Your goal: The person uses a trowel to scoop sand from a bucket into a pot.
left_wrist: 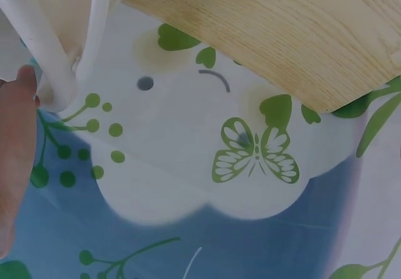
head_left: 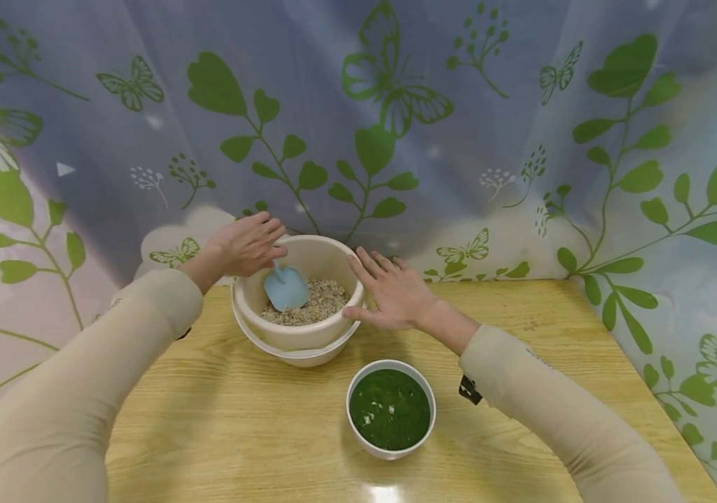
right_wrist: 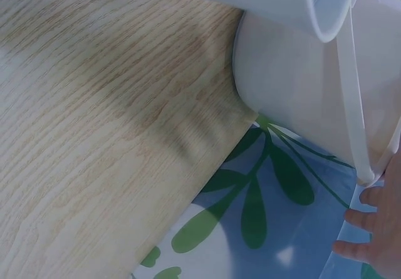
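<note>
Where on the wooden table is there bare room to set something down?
Bare wood lies left of the small white bowl of green liquid and along the table's right side. It is crowded around the cream stacked bowls of gravel, where both hands work.

A small light-blue scoop (head_left: 285, 286) stood tilted in a cream bowl (head_left: 251, 304), its blade resting on pale gravel-like grains (head_left: 323, 300). The bowl sat nested in a second white bowl (head_left: 308, 356) at the far edge of the wooden bench (head_left: 239, 419).

We saw open bench (head_left: 220, 419) left of the small green-filled bowl (head_left: 391, 409); the curtain (head_left: 433, 140) closed in right behind the big cream bowl (head_left: 298, 335), blocking that side.
</note>
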`<state>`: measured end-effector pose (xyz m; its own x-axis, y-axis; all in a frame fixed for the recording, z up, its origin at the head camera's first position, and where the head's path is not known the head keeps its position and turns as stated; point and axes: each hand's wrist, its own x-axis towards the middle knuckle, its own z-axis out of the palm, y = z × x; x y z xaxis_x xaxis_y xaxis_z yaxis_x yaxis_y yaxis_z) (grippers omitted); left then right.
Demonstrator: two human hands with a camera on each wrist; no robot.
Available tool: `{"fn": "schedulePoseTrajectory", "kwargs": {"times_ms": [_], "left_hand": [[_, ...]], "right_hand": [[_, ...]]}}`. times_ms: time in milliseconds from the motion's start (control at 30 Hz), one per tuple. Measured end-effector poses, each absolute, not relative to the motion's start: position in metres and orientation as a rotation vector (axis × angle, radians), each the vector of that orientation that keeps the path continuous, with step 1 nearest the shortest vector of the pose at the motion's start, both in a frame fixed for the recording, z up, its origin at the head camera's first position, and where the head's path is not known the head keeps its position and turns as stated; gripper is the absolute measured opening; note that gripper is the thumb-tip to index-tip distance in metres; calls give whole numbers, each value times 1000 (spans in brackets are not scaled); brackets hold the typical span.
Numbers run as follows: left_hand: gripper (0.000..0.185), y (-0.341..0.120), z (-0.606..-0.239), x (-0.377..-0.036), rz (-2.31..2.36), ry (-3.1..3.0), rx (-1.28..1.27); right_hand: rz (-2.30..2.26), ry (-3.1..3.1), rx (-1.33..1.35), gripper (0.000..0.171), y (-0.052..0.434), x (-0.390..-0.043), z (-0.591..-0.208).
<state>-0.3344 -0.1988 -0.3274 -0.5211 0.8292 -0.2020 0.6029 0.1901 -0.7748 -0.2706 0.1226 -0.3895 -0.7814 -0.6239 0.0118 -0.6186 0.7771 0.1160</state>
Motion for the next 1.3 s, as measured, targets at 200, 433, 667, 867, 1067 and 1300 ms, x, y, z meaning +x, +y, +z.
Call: {"fn": "schedulePoseTrajectory", "kwargs": {"times_ms": [200,433,667,867,1067,1300], "left_hand": [[36,-197,-328,-334,1201,-2210,-1379],[36,-197,-329,-334,1188,-2217,-1379],[32,-196,-328,-336,1198,-2205,-1358],[30,-194,-330,-335,1193,-2223,-1364],[30,-192,-333,-334,1175,-2239,-1354],[31,-192,-340,-331,1120,-2281,-1355]], "right_hand": [[-171,-2918,1022,127,122,-270,-390],[-171,-2928,1022,128,121,-270,-389],[-183,-2932,1028,128,120,-269,-389],[-190,-2936,1026,128,121,-270,-390],[-186,-2941,1024,128,121,-270,-390],[-192,-2936,1028,127,122,-270,-390]]}}
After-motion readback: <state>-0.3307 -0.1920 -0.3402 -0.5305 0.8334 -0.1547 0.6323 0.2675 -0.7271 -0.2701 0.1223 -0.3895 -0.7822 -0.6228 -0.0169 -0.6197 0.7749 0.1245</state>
